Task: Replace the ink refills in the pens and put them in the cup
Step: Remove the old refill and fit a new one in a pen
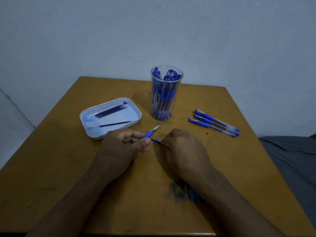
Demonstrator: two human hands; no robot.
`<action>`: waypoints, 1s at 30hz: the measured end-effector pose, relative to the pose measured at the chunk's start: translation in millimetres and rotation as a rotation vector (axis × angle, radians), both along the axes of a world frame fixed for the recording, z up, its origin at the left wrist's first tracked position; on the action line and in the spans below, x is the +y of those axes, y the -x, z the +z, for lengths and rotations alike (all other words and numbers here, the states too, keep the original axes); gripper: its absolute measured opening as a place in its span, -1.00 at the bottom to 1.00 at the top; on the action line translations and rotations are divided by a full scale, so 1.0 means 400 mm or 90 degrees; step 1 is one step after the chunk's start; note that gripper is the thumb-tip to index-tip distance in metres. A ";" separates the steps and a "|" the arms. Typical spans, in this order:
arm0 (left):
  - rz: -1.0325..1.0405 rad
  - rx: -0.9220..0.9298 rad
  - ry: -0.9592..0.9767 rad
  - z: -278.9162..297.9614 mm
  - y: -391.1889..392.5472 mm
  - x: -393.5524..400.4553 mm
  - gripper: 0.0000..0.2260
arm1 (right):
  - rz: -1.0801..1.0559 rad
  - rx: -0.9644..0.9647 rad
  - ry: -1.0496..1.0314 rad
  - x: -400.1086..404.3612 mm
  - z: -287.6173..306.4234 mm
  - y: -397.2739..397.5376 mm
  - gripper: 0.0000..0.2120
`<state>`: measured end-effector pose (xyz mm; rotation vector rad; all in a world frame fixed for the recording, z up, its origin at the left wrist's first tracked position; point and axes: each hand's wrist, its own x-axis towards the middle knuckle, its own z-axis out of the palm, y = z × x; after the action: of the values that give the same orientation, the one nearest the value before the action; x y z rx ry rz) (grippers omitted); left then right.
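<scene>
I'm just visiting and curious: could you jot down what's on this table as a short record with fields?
left hand: grips a pen tip section
right hand: holds a refill
cup: clear, upright, full of blue pens
tray: white, holds loose refills
pens: three lying right of the cup
table: yellow-brown, scuffed

No legible text, seemingly, anywhere.
</scene>
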<state>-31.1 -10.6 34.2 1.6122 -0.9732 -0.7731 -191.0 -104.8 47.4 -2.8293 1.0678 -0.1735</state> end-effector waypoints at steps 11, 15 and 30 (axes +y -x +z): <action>-0.053 -0.211 0.064 -0.032 0.016 0.007 -0.80 | -0.138 -0.365 -0.434 -0.028 0.014 0.018 -0.46; -0.071 -0.264 0.076 -0.036 0.016 0.008 -0.75 | -0.128 -0.391 -0.461 -0.032 0.012 0.024 -0.60; -0.092 -0.154 0.073 -0.024 0.020 0.006 -0.77 | -0.067 -0.387 -0.554 -0.042 0.039 0.048 -0.72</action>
<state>-39.1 -8.2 24.8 1.5726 -1.2952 -0.6150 -210.2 -121.6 63.0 -1.7767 0.8514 -0.4203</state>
